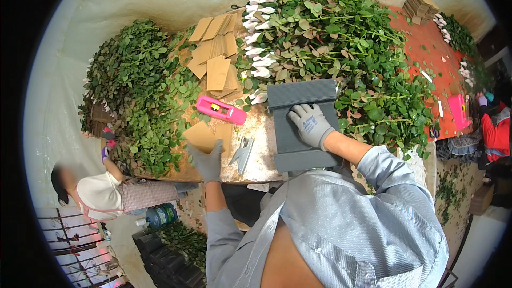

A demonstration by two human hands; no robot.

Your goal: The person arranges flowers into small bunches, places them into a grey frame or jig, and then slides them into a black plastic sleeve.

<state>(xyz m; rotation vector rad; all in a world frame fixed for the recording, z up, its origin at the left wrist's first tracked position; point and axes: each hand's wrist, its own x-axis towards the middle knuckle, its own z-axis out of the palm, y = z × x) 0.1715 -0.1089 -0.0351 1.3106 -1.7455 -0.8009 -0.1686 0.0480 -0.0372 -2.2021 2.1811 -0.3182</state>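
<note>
My left hand (207, 159), in a grey glove, has its thumb and fingers around a tan cardboard sheet (199, 136); another sheet (223, 139) lies just right of it. My right hand (310, 125), also gloved, rests with spread fingers on dark grey corrugated board (283, 130), whose far and near ends are raised. Between the hands lies a metal plier stapler (242, 155). A pink tape dispenser (221, 110) sits beyond my left hand. Leafy stems (344, 48) with white-wrapped heads (256, 50) are piled behind the board and to its right.
Cardboard sheets (218, 68) lie piled at the table's middle back. Another leafy heap (140, 88) covers the left side. A person (102, 192) stands at the left; another in a red sleeve (494, 136) is at far right, near a red tabletop (432, 60) with a second pink dispenser (459, 112).
</note>
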